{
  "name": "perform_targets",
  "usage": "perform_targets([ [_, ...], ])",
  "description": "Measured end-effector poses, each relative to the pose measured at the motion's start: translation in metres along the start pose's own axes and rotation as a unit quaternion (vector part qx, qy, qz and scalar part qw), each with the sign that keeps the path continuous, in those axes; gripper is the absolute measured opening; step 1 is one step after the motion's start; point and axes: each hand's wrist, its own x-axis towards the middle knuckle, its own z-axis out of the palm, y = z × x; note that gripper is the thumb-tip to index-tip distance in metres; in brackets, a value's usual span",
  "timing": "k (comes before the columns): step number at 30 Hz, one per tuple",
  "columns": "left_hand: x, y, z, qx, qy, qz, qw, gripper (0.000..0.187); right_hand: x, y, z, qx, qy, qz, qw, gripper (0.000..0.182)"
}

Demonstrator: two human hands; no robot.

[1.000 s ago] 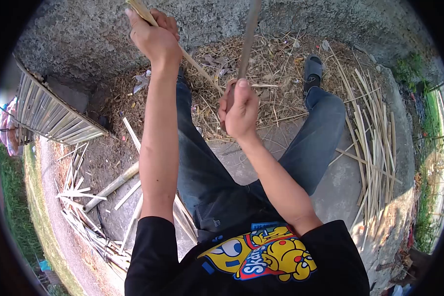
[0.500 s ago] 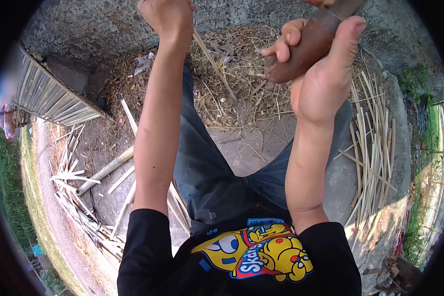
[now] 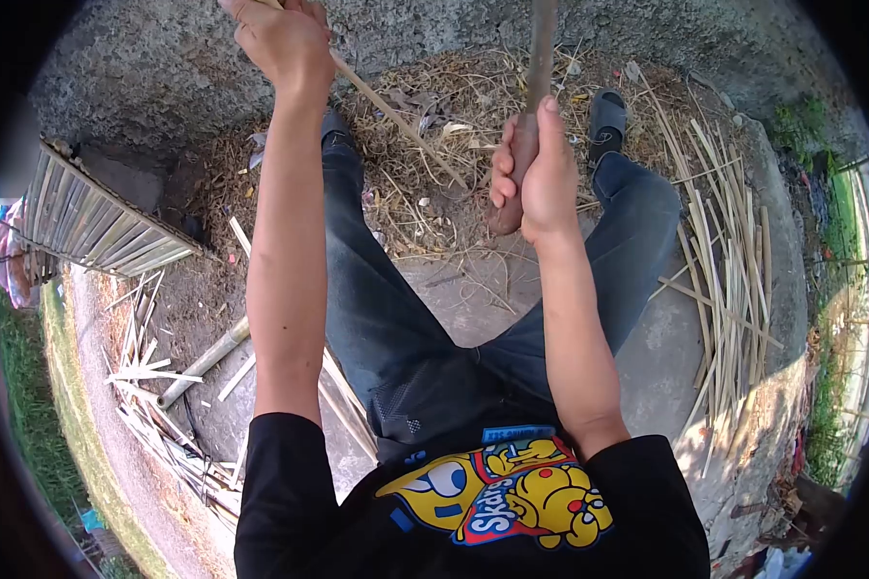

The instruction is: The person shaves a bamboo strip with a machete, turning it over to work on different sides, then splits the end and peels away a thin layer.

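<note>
At the top left, my left hand (image 3: 288,48) is closed around a thin bamboo strip (image 3: 396,118), which slants down and right over the debris between my legs. My right hand (image 3: 539,174) grips the brown wooden handle (image 3: 508,210) of a knife. The knife's blade (image 3: 542,53) points up and is cut off by the top edge of the view. A gap separates the blade from the strip.
Split bamboo strips (image 3: 729,280) lie in a pile at the right, and more (image 3: 154,425) at the left beside a bamboo pole (image 3: 208,359). A slatted bamboo panel (image 3: 97,212) stands at the upper left. A rough wall (image 3: 406,24) runs across the top.
My right hand has lowered and moved left with the knife, whose blade now points up. My left hand has shifted left and slightly down with the strip. The sandalled right foot has come into view.
</note>
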Motion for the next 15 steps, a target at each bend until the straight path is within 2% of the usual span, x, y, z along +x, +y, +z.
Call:
perform_targets([
  [2, 0.001, -0.003, 0.003, -0.032, 0.100, -0.031, 0.994, 0.057, -0.001, -0.037, 0.020, 0.030, -0.024, -0.141, 0.989, 0.066],
  [4, -0.001, 0.000, 0.001, -0.049, 0.098, -0.038, 0.993, 0.056, -0.007, -0.043, 0.040, 0.065, 0.000, -0.223, 0.973, 0.067],
  [6, -0.004, 0.003, -0.003, -0.066, 0.093, -0.042, 0.993, 0.056, -0.008, 0.003, 0.047, 0.087, -0.009, -0.228, 0.970, 0.065],
  [8, -0.007, 0.008, -0.006, -0.003, -0.014, -0.009, 1.000, 0.058, -0.003, 0.114, 0.024, -0.063, 0.016, -0.126, 0.990, 0.063],
  [9, -0.009, 0.011, -0.004, -0.006, -0.021, -0.004, 1.000, 0.058, 0.004, 0.181, 0.000, -0.151, 0.011, -0.021, 0.988, 0.063],
  [10, -0.014, 0.013, -0.001, 0.030, 0.013, 0.007, 0.999, 0.060, 0.009, 0.247, -0.036, -0.391, 0.039, 0.034, 0.919, 0.066],
  [11, -0.016, 0.014, 0.002, 0.063, 0.047, 0.021, 0.997, 0.061, 0.014, 0.314, -0.079, -0.443, 0.076, 0.131, 0.884, 0.068],
  [12, -0.002, 0.018, -0.017, 0.018, 0.070, -0.022, 0.997, 0.061, 0.007, 0.302, -0.095, -0.307, 0.152, 0.260, 0.903, 0.067],
  [13, -0.001, 0.025, -0.020, 0.026, 0.080, -0.029, 0.996, 0.061, 0.009, 0.287, -0.105, -0.158, 0.214, 0.378, 0.887, 0.065],
  [14, -0.002, 0.031, -0.025, 0.038, 0.100, -0.039, 0.994, 0.061, 0.019, 0.276, -0.111, -0.160, 0.210, 0.373, 0.890, 0.065],
  [15, -0.002, 0.033, -0.034, 0.042, 0.106, -0.042, 0.993, 0.061, 0.018, 0.269, -0.117, -0.035, 0.232, 0.361, 0.903, 0.063],
])
